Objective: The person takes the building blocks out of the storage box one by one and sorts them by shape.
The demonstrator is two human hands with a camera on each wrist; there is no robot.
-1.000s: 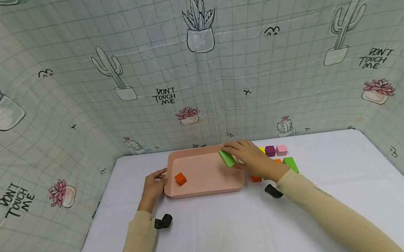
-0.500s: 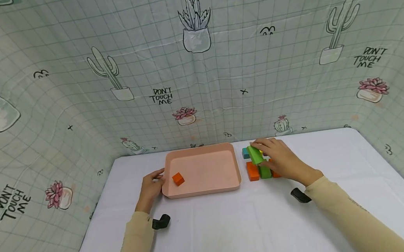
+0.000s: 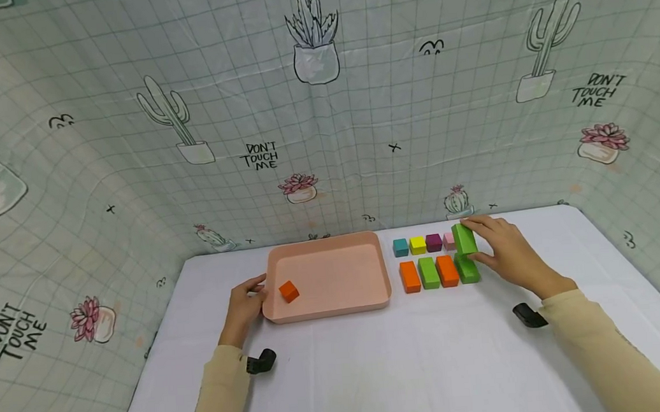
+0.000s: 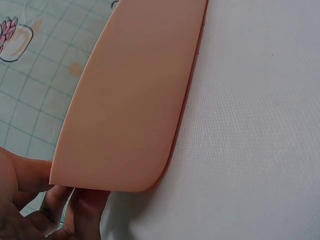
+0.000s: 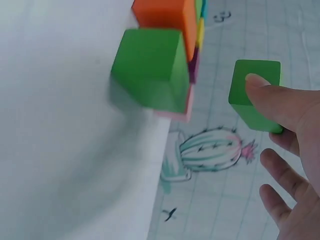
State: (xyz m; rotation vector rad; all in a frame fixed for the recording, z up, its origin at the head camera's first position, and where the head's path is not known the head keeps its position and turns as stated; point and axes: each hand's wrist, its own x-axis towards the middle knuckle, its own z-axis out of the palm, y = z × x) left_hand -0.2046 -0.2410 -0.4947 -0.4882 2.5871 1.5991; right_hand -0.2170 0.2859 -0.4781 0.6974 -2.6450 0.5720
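Note:
My right hand (image 3: pixel 508 251) pinches a green rectangular block (image 3: pixel 464 239) between thumb and fingers at the right end of the block rows. In the right wrist view, the thumb lies on the face of the held green block (image 5: pixel 255 95), with other fingers spread loosely below. Another green block (image 3: pixel 467 270) stands in the front row under it. My left hand (image 3: pixel 245 304) rests at the left end of the pink tray (image 3: pixel 328 313), its loosely bent fingers (image 4: pixel 90 212) against the outer end wall. One orange cube (image 3: pixel 289 291) lies tilted inside the tray.
Teal (image 3: pixel 400 247), yellow (image 3: pixel 418 245), purple (image 3: pixel 434 243) and light pink (image 3: pixel 449 241) cubes form a back row, the pink one partly covered. Orange (image 3: pixel 410 277), green (image 3: pixel 428 273) and orange (image 3: pixel 447 271) blocks stand in front. A cactus-print cloth (image 3: pixel 354 134) hangs behind the white table (image 3: pixel 353 370).
My right hand has carried the green block from over the tray rightward, across the rows, to their right end. My left hand stays at the tray's left end.

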